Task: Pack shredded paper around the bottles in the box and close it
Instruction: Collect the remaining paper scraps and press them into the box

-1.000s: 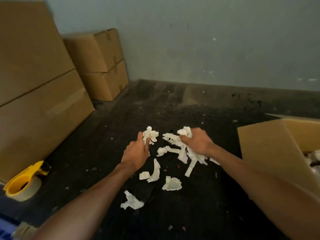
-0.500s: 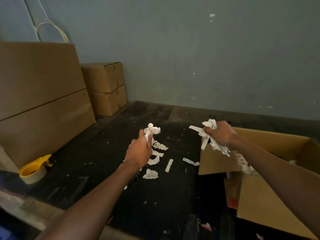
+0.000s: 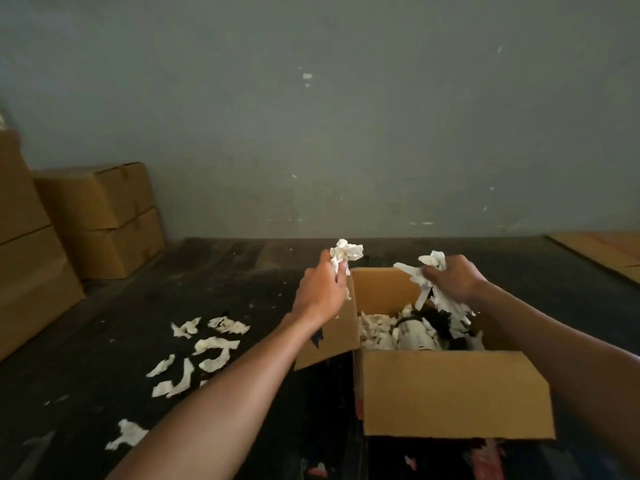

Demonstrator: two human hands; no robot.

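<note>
Hands have moved rightward: right hand (image 3: 450, 280) grips paper shreds (image 3: 440, 299) over the box (image 3: 453, 393), left hand (image 3: 320, 289) grips a paper wad (image 3: 346, 252).

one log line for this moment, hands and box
left hand: grips paper wad | right hand: grips paper strips over open box | flaps: open

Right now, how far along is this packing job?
Partly done. The open box already holds some shredded paper around what looks like a bottle. In hand: the left hand grips one wad at the box's left flap, and the right hand holds a bunch over the opening. Left to do: gather the scraps on the floor and close the flaps.
</note>
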